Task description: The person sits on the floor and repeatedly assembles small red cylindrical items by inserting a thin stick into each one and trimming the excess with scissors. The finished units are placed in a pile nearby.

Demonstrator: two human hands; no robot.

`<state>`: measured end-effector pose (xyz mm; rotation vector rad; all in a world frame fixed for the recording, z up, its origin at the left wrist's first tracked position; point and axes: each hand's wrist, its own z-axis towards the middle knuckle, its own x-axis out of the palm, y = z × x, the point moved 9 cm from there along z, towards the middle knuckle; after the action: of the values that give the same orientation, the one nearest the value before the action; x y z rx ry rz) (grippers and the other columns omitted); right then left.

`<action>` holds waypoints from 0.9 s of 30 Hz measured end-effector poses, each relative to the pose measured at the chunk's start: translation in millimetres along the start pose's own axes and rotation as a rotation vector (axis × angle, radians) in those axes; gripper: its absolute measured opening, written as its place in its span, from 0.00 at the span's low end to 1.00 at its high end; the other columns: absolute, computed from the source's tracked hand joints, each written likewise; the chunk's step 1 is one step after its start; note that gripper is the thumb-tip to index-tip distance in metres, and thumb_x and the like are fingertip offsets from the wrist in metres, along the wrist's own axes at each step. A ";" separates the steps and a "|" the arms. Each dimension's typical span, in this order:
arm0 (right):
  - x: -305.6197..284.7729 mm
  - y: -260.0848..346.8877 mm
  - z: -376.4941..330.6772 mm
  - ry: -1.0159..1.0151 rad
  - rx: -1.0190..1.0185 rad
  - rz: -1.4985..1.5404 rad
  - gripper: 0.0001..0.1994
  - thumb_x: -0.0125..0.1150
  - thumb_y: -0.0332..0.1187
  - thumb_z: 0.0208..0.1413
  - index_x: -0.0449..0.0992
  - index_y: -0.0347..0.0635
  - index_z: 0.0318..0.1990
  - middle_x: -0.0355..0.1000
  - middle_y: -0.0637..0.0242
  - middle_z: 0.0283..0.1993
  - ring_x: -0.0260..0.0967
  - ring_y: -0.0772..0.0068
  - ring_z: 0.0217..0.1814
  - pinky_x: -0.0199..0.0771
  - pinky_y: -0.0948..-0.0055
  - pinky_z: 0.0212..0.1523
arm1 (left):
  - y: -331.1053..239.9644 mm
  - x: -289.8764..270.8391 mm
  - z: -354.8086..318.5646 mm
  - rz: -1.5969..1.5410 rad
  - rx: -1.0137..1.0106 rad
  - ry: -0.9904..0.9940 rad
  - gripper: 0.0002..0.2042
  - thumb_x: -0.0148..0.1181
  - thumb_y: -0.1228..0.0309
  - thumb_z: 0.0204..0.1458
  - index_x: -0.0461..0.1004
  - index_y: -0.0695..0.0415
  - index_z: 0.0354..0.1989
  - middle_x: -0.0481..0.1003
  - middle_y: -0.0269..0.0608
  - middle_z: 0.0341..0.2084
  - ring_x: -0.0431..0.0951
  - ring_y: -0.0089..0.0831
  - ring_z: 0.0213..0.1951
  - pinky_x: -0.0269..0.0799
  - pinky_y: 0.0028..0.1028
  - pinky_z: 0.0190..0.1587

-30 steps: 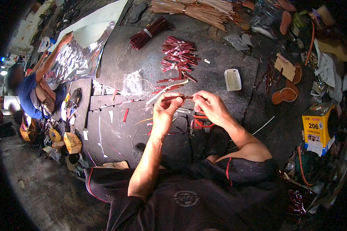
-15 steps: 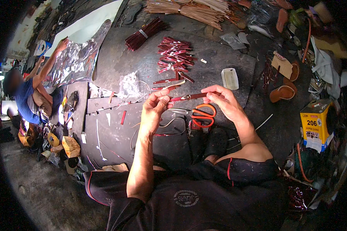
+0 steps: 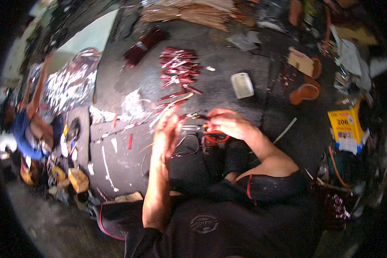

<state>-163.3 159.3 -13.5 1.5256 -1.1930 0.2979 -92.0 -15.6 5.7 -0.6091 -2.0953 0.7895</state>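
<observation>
A dark, stained table (image 3: 245,56) carries everything. Near its middle lies a heap of red strips (image 3: 179,69). Left of the heap lies a tied dark-red bundle (image 3: 142,45); right of it, a small white tray (image 3: 242,85). Beyond the heap are tan sticks (image 3: 193,13). Below the heap, pale scraps (image 3: 131,105) and orange-handled scissors (image 3: 215,136) lie.

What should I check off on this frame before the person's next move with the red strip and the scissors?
1. Left hand over the dark worktable: ok.
2. Right hand at the red-handled scissors: ok.
3. Thin red strip between both hands: blurred, cannot tell the grip.
4. Scissor blades open or shut: cannot tell.
5. Pile of cut red strips apart from the hands: ok.
6. White rectangular block out of the way: ok.
</observation>
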 end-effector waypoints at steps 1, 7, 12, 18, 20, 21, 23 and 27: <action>8.5 7.0 -4.2 -0.007 0.031 -0.134 0.10 0.56 0.29 0.61 0.71 0.35 0.47 0.74 0.61 0.39 0.73 0.70 0.44 0.71 0.68 0.52 | -4.9 -9.3 4.2 0.063 0.070 0.086 0.20 0.60 0.73 0.58 0.68 0.57 0.60 0.74 0.34 0.42 0.75 0.22 0.39 0.74 0.21 0.46; -11.5 89.1 -42.0 -0.256 -0.270 -0.560 0.12 0.60 0.33 0.59 0.72 0.35 0.46 0.75 0.64 0.38 0.73 0.74 0.41 0.73 0.72 0.47 | -36.2 22.4 -11.6 0.377 0.150 0.038 0.15 0.55 0.65 0.62 0.71 0.58 0.54 0.76 0.44 0.45 0.76 0.30 0.47 0.73 0.30 0.50; -102.1 188.6 -127.8 -0.791 -0.792 -0.456 0.15 0.60 0.32 0.58 0.72 0.32 0.49 0.75 0.60 0.41 0.75 0.72 0.44 0.75 0.70 0.48 | -44.4 121.2 -76.5 0.246 0.093 0.731 0.17 0.57 0.61 0.60 0.75 0.65 0.44 0.77 0.52 0.42 0.78 0.41 0.45 0.73 0.38 0.50; -267.9 158.6 -197.0 -1.568 -0.715 -0.825 0.19 0.61 0.32 0.60 0.71 0.33 0.56 0.75 0.57 0.48 0.73 0.67 0.47 0.72 0.70 0.53 | -99.1 226.8 -207.8 -0.299 0.068 1.703 0.21 0.62 0.62 0.55 0.75 0.71 0.47 0.78 0.58 0.39 0.80 0.52 0.41 0.76 0.43 0.46; -257.3 142.5 -175.7 -1.498 -0.645 -0.887 0.16 0.61 0.33 0.59 0.75 0.37 0.53 0.76 0.60 0.48 0.73 0.68 0.46 0.72 0.69 0.50 | -115.7 236.3 -213.2 -0.249 0.147 1.585 0.21 0.68 0.59 0.52 0.78 0.68 0.42 0.78 0.54 0.39 0.80 0.46 0.39 0.78 0.36 0.41; -258.2 136.6 -174.4 -1.469 -0.654 -0.938 0.15 0.62 0.33 0.58 0.76 0.39 0.52 0.76 0.61 0.47 0.74 0.69 0.45 0.73 0.70 0.48 | -115.2 237.6 -212.6 -0.245 0.145 1.589 0.21 0.68 0.59 0.52 0.79 0.68 0.41 0.78 0.54 0.39 0.80 0.46 0.39 0.78 0.36 0.41; -240.4 140.6 -160.7 -1.450 -0.687 -1.207 0.13 0.61 0.32 0.58 0.76 0.44 0.49 0.75 0.61 0.39 0.74 0.66 0.38 0.74 0.70 0.42 | -111.2 239.3 -211.4 -0.232 0.147 1.580 0.21 0.68 0.58 0.51 0.79 0.67 0.40 0.78 0.53 0.39 0.80 0.45 0.39 0.78 0.35 0.40; -245.7 156.4 -127.8 -1.428 -0.425 -1.350 0.17 0.62 0.36 0.56 0.72 0.46 0.53 0.75 0.55 0.39 0.75 0.56 0.43 0.73 0.60 0.46 | -93.8 230.8 -208.2 -0.239 0.053 1.720 0.17 0.63 0.65 0.56 0.77 0.69 0.43 0.77 0.58 0.39 0.80 0.46 0.37 0.78 0.37 0.40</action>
<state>-348.7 414.4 -55.0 1.7189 -0.7372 -2.0493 -67.7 136.7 291.4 -0.6059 -0.5156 -0.0060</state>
